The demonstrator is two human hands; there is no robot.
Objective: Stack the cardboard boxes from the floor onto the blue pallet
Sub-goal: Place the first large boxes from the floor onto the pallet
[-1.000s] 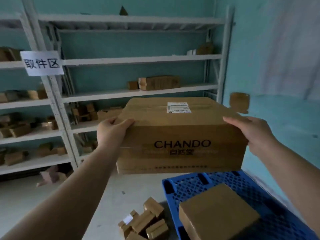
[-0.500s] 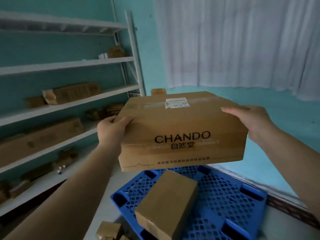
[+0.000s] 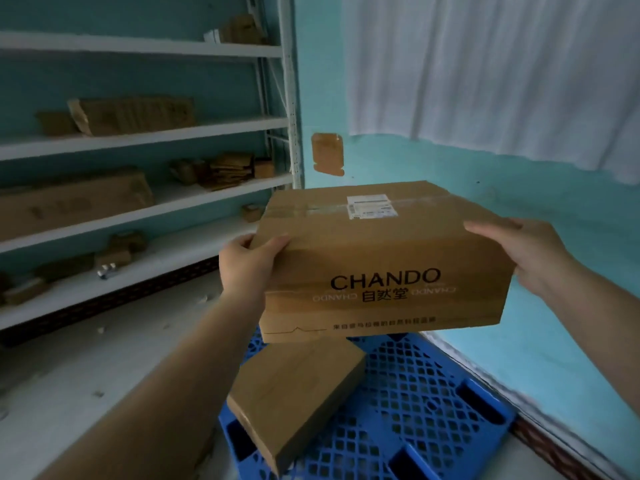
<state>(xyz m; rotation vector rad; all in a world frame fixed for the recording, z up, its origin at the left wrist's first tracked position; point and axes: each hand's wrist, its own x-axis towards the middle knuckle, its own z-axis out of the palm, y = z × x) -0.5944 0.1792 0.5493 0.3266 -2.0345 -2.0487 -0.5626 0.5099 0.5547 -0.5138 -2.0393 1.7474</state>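
Note:
I hold a large brown cardboard box [image 3: 374, 251] printed CHANDO, with a white label on its top, in the air above the blue pallet [image 3: 422, 403]. My left hand [image 3: 247, 263] grips its left end and my right hand [image 3: 523, 251] grips its right end. On the pallet's near left part lies a smaller plain cardboard box [image 3: 294, 393], lying at an angle, below the held box. The far part of the pallet is hidden behind the held box.
White metal shelving [image 3: 145, 133] with several cardboard boxes fills the left side. A teal wall [image 3: 519, 202] with a white curtain [image 3: 485, 71] runs behind and right of the pallet. Pale floor [image 3: 86, 368] lies to the left.
My view has swung to the right, from the shelves toward the wall corner. The held box has come over the pallet and sits a little lower and further right. The small floor boxes left the view.

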